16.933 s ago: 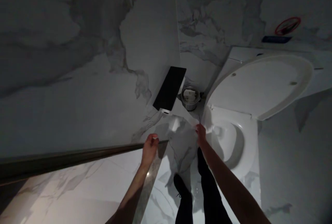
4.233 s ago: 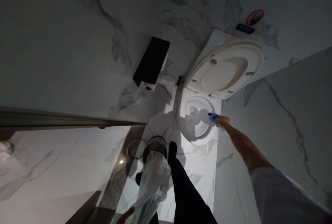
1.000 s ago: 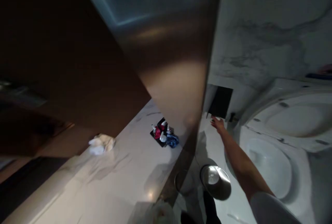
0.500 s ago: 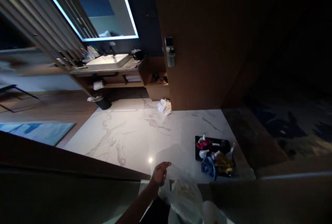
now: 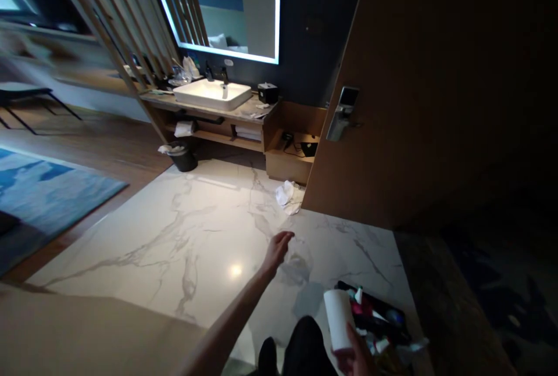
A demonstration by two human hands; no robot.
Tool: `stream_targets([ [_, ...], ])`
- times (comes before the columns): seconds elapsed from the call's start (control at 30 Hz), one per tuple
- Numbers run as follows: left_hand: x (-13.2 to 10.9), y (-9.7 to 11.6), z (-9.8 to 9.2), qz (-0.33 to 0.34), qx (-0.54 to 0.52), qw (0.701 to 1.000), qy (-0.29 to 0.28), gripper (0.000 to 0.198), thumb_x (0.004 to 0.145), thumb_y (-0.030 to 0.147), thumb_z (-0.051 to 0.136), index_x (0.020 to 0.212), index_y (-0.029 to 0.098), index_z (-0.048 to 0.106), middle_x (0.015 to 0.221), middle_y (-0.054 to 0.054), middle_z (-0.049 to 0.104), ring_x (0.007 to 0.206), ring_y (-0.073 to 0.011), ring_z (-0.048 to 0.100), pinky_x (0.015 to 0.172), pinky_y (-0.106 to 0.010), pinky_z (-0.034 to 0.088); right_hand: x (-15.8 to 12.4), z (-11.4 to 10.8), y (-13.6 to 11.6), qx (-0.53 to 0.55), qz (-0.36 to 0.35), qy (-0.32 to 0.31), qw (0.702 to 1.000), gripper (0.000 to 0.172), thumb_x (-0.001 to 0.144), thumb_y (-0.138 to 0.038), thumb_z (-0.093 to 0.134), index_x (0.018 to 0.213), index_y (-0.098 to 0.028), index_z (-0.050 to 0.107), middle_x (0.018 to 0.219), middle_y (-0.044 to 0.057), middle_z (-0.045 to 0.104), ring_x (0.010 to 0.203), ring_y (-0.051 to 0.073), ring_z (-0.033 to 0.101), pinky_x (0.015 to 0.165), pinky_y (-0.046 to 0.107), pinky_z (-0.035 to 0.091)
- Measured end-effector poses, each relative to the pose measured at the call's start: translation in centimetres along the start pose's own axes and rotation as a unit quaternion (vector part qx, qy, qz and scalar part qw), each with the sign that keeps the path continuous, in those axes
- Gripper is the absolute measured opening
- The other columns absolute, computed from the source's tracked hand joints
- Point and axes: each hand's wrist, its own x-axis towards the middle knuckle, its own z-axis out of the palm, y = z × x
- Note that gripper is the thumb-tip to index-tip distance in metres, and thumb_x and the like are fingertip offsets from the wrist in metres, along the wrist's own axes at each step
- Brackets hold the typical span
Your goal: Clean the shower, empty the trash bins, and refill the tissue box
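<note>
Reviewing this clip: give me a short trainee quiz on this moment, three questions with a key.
1. What does the right hand hold?
2. True or false: the left hand is holding the black tray.
3. Multiple choice: the black bin stands (a) beneath the vanity counter, (b) on the black tray, (c) in the basin.

Key:
1. A white paper roll.
2. False.
3. (a)

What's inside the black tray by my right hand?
The black tray holds small bottles and a red item; the paper roll and your right hand hide its near corner.
</note>
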Motion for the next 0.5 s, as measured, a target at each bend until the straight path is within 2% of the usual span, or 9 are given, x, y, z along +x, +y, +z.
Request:
stream_targets([
  [0.07, 3.1, 1.3, -2.3, 0.011, -0.001, 0.999, 0.035, 0.072, 0.067, 0.070, 0.055, 0.105, 0.010, 0.064, 0.052, 0.009, 0.026, 0.045, -0.0080, 0.023, 0.042, -0.022, 0.014, 2.7, 1.1, -3.1, 0.035, 0.045, 0.039, 0.998, 0.070, 0.045, -0.080, 0.070, 0.098, -0.036, 0.064, 0.073, 0.003, 0.069, 0.072, 0.031, 0.072, 0.062, 0.045, 0.059],
  [0.13, 6.5, 2.3, -4.7, 0.019, 0.003, 0.997, 0.070, 0.071, 0.067, 0.070, 0.056, 0.105, 0.010, 0.064, 0.053, 0.009, 0.028, 0.046, -0.0082, 0.025, 0.042, -0.021, 0.016, 5.8, 2.1, -6.7, 0.040, 0.032, 0.053, 0.997, 0.071, 0.047, -0.070, 0.076, 0.104, -0.031, 0.061, 0.091, 0.003, 0.070, 0.077, 0.026, 0.071, 0.059, 0.036, 0.057],
  [0.2, 9.7, 3.4, -7.0, 0.018, 0.013, 0.994, 0.104, 0.070, 0.067, 0.069, 0.059, 0.105, 0.010, 0.064, 0.054, 0.008, 0.029, 0.047, -0.0082, 0.026, 0.042, -0.021, 0.019, 9.3, 3.3, -10.5, 0.029, 0.018, 0.037, 0.999, 0.073, 0.047, -0.063, 0.079, 0.108, -0.029, 0.060, 0.100, 0.003, 0.068, 0.079, 0.023, 0.068, 0.058, 0.031, 0.055],
  [0.3, 13.5, 5.6, -10.3, 0.008, 0.031, 0.986, 0.161, 0.070, 0.065, 0.068, 0.061, 0.102, 0.009, 0.064, 0.054, 0.008, 0.030, 0.046, -0.0080, 0.026, 0.041, -0.021, 0.021, 14.8, 6.0, -16.3, 0.019, 0.029, -0.009, 0.999, 0.068, 0.050, -0.060, 0.077, 0.107, -0.027, 0.059, 0.094, 0.003, 0.068, 0.078, 0.021, 0.067, 0.062, 0.030, 0.054],
  [0.4, 16.2, 7.9, -13.5, 0.008, 0.035, 0.976, 0.217, 0.072, 0.066, 0.070, 0.060, 0.104, 0.009, 0.063, 0.055, 0.008, 0.030, 0.047, -0.0080, 0.027, 0.042, -0.020, 0.022, 20.5, 10.3, -23.0, -0.015, 0.019, -0.082, 0.996, 0.068, 0.051, -0.056, 0.075, 0.108, -0.025, 0.059, 0.087, 0.003, 0.068, 0.080, 0.022, 0.067, 0.064, 0.029, 0.052],
  [0.5, 19.1, 9.4, -16.9, -0.001, 0.033, 0.961, 0.273, 0.075, 0.065, 0.072, 0.060, 0.105, 0.009, 0.063, 0.056, 0.008, 0.031, 0.048, -0.0084, 0.028, 0.043, -0.020, 0.021, 26.9, 17.1, -31.8, -0.065, -0.048, -0.146, 0.986, 0.073, 0.050, -0.054, 0.075, 0.112, -0.021, 0.057, 0.089, 0.004, 0.068, 0.079, 0.020, 0.066, 0.063, 0.028, 0.049],
])
